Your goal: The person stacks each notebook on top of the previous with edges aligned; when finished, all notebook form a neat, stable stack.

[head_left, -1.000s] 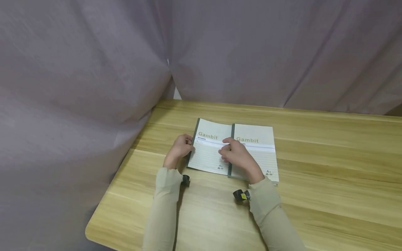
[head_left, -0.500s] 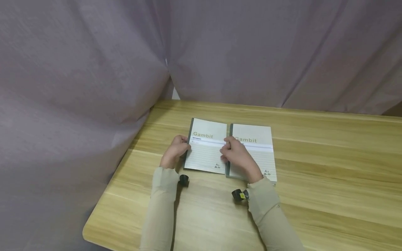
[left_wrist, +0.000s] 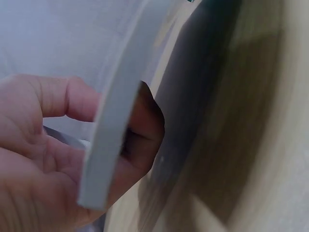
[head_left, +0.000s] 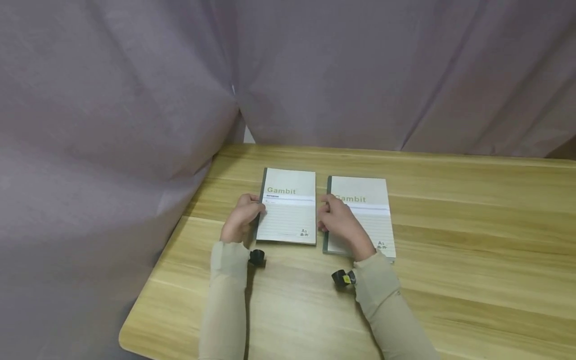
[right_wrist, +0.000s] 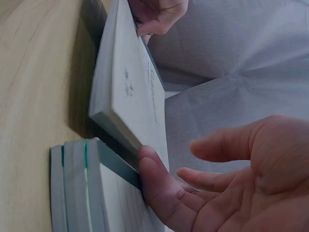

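My left hand (head_left: 242,216) grips a white "Gambit" notebook (head_left: 289,212) by its dark spine edge. Thumb and fingers lie on opposite faces of the notebook (left_wrist: 116,111) in the left wrist view. In the right wrist view its near edge is raised off the table, with shadow below. To the right lies a stack of matching notebooks (head_left: 371,215), whose layered spines (right_wrist: 77,188) show in the right wrist view. Over the left edge of that stack is my right hand (head_left: 340,218), fingers loosely bent and holding nothing, its fingertips close to the held notebook's right edge.
The wooden table (head_left: 472,250) extends far to the right, and its rounded front left corner (head_left: 130,332) shows. Grey curtains (head_left: 324,75) hang behind and along the left side. A small black wrist camera (head_left: 344,278) sits by the right cuff.
My left hand has drawn its notebook to the left, away from the stack, and a gap has opened between them. My right hand has stayed nearly still over the stack's left edge.
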The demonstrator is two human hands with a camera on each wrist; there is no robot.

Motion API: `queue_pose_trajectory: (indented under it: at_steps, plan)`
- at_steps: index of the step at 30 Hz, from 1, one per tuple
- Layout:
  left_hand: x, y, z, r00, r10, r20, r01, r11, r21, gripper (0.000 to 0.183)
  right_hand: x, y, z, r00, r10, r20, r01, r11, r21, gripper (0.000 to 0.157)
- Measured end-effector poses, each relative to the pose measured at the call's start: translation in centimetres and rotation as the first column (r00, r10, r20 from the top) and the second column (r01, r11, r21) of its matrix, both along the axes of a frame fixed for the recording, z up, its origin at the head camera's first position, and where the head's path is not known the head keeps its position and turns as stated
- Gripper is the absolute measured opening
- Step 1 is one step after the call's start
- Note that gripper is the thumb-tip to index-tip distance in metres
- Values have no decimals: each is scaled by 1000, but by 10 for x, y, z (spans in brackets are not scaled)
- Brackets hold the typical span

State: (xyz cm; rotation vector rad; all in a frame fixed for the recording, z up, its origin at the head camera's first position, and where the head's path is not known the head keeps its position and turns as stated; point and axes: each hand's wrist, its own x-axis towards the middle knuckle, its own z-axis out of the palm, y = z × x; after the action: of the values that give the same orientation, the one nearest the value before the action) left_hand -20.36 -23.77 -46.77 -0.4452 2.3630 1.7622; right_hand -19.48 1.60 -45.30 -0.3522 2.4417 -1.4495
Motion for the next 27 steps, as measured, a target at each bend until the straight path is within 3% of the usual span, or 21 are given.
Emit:
queue_pose_trajectory:
  at_steps: [8, 18, 27]
  plan:
    - [-1, -1, 2, 1000, -7, 17, 5, 996, 87, 48, 0, -3, 2, 1000, 2, -1, -2, 999, 33, 52]
    - [0, 4, 10, 998, -64, 19, 62, 993, 99, 54, -3, 1, 1, 995, -3, -97, 15, 992, 125, 52]
    - [-1, 11, 13, 996, -92, -8, 93, 991, 100, 55, -4, 7, 3, 997, -27, -66, 35, 992, 125, 55]
